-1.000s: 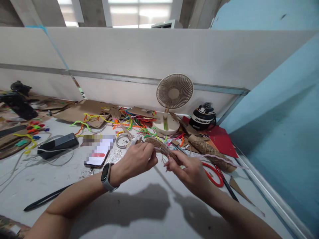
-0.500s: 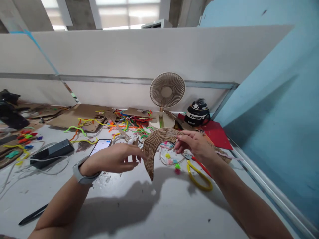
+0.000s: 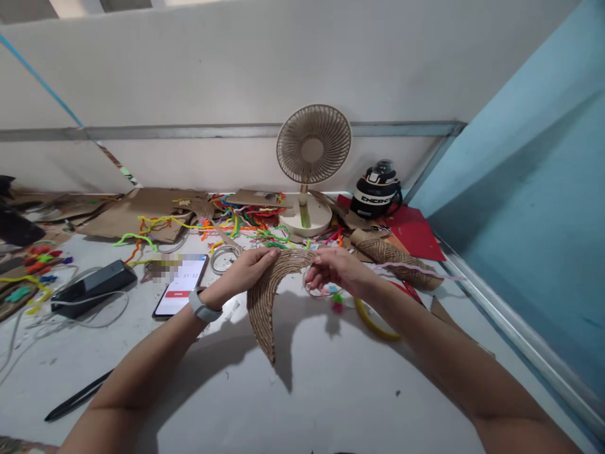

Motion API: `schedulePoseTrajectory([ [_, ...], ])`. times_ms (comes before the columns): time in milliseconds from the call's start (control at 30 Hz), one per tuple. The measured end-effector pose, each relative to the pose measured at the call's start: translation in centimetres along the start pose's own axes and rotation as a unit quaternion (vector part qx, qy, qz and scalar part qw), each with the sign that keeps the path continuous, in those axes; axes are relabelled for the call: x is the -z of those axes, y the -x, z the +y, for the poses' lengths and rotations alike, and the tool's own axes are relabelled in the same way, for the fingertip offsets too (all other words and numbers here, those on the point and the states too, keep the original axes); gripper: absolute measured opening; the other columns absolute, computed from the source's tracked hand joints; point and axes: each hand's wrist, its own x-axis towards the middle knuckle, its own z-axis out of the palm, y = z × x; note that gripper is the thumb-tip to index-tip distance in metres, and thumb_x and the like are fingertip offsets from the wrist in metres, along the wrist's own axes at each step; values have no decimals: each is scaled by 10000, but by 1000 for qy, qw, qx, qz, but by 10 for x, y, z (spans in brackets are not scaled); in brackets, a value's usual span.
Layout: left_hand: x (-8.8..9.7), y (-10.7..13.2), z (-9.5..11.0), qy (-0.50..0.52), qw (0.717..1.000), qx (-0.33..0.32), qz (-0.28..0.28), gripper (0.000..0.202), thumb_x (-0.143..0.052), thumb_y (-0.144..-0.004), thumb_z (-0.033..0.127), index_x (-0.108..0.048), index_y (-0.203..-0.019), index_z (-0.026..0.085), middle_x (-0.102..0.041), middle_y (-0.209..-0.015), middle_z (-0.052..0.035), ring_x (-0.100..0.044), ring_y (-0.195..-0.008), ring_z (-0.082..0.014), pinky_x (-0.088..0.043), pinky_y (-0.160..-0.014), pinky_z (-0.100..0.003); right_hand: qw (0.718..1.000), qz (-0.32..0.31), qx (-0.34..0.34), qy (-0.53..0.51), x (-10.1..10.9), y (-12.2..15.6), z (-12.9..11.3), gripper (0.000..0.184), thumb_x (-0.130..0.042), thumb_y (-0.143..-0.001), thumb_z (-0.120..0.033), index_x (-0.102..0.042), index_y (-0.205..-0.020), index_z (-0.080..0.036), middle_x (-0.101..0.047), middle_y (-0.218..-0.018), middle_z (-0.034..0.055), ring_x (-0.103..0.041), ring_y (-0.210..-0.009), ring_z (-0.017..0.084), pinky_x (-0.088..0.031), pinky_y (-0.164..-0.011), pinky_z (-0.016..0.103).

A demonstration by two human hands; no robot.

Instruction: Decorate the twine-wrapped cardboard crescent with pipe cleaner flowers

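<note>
A curved, crescent-like piece covered in rows of brown twine is held up above the white table, its pointed tip hanging down. My left hand, with a grey watch at the wrist, grips its upper left edge with the thumb on top. My right hand pinches its upper right end between thumb and fingers. Beneath and beside my right hand are a yellow-handled tool, partly hidden by my forearm, and a small green and pink pipe-cleaner piece.
A phone lies left of my left wrist. A fan stands at the back beside a black jug. A roll of twine lies at right. Pipe cleaners, cardboard and a black pen are about.
My left hand has moved in and taken hold of the twine-covered piece, which has shifted left. The right hand still holds its end. The view has tilted down.
</note>
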Motion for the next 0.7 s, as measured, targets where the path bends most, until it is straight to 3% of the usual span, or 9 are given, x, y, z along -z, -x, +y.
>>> schedulePoseTrajectory([
  [100,-2,-1,-4,-18,999,4,26,433,-377,-908,525,-482,-689,166,-428,-622,32,-403,-606,-112,-339,-567,-229,1000,1,3,-10,2,-3,3,249,-618,-724,-376,-601,-676,-132,-725,-681,99,-670,-541,165,-474,-462,230],
  [200,3,-1,-4,-20,998,-2,52,427,-396,-903,527,-537,-736,159,-490,-668,17,-447,-652,-124,-366,-605,-230,999,20,19,47,2,-2,-2,206,-652,-722,-340,-586,-706,-145,-720,-674,77,-663,-531,156,-465,-458,224],
  [333,12,1,-3,14,996,6,83,436,-427,-886,548,-577,-782,151,-554,-732,-1,-487,-690,-133,-386,-616,-226,975,133,111,140,9,14,-26,204,-671,-734,-291,-620,-875,-153,-712,-679,47,-657,-552,143,-468,-474,219],
  [433,14,1,-2,23,997,21,75,461,-440,-863,584,-581,-790,151,-556,-709,1,-487,-659,-131,-385,-587,-224,945,194,188,187,18,27,-45,186,-647,-777,-309,-645,-862,-144,-697,-671,41,-641,-559,127,-498,-524,229],
  [500,12,-1,-1,9,998,22,61,481,-434,-854,602,-592,-796,151,-567,-714,-7,-496,-664,-139,-395,-587,-230,933,200,205,219,25,30,-51,175,-626,-799,-317,-652,-826,-146,-694,-668,40,-633,-565,123,-505,-546,232],
  [600,5,-6,1,-23,999,17,24,496,-425,-848,605,-606,-778,148,-573,-694,-20,-503,-662,-153,-404,-580,-245,916,175,180,313,34,22,-52,157,-612,-802,-310,-652,-795,-158,-698,-673,36,-631,-590,137,-491,-557,237],
  [700,-2,-8,-1,-49,999,21,-11,482,-435,-842,593,-605,-745,152,-555,-657,-11,-490,-631,-150,-390,-556,-246,853,124,127,490,41,8,-44,149,-579,-809,-277,-672,-779,-164,-705,-694,26,-628,-635,148,-439,-577,230],
])
